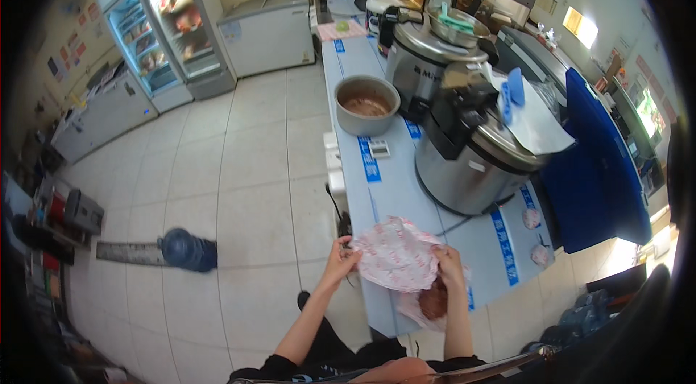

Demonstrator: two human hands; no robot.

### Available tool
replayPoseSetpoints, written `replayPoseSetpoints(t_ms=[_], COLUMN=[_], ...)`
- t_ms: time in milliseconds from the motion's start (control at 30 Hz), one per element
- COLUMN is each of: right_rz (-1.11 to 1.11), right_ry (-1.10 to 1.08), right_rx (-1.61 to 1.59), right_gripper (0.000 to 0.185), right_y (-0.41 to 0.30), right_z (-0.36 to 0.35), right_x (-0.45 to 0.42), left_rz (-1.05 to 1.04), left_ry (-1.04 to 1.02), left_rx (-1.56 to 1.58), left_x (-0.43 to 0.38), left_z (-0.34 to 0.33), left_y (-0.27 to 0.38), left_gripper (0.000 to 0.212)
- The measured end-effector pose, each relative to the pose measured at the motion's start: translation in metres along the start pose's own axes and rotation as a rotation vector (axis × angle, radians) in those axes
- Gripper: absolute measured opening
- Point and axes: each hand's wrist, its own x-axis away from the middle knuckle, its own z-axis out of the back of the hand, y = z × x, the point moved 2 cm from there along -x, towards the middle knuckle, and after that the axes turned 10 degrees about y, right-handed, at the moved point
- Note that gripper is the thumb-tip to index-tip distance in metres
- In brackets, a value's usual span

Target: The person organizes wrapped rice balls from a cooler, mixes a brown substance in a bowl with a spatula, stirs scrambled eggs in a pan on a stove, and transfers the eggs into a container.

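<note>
A crinkled white paper wrapper with red print (396,253) is spread between my two hands, above the near end of the table. My left hand (343,260) pinches its left edge, while my right hand (449,264) grips the right edge. Partly under that wrapper and my right forearm lies a reddish-brown food item (433,301) on another printed wrapper (409,308); what kind of food it is, I cannot tell. Two small crumpled wrapped balls, one (531,218) beyond the other (539,254), rest near the table's right edge.
Large steel cookers (467,166) stand along the table (399,193), with a metal pot (367,106) holding brown residue and a small white timer (379,149) beside them. A dark blue panel (592,166) borders the right side. On the floor lies a blue water jug (190,251).
</note>
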Motion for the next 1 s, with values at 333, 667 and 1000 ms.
replayPoseSetpoints(t_ms=[333,667,1000], right_rz=[0.228,0.409,0.461], right_ry=[0.853,0.296,-0.521], right_rx=[0.487,0.333,0.721], right_gripper=[0.048,0.017,0.030], right_y=[0.054,-0.069,-0.200], right_z=[-0.087,-0.368,-0.607], right_x=[-0.114,-0.019,-0.223], left_rz=[0.234,0.135,-0.146], left_ry=[0.472,0.488,0.179], left_rx=[0.107,0.145,-0.214], left_x=[-0.048,-0.270,-0.572], left_z=[0.276,0.337,0.279], left_y=[0.023,0.132,0.324], left_gripper=[0.052,0.053,0.075])
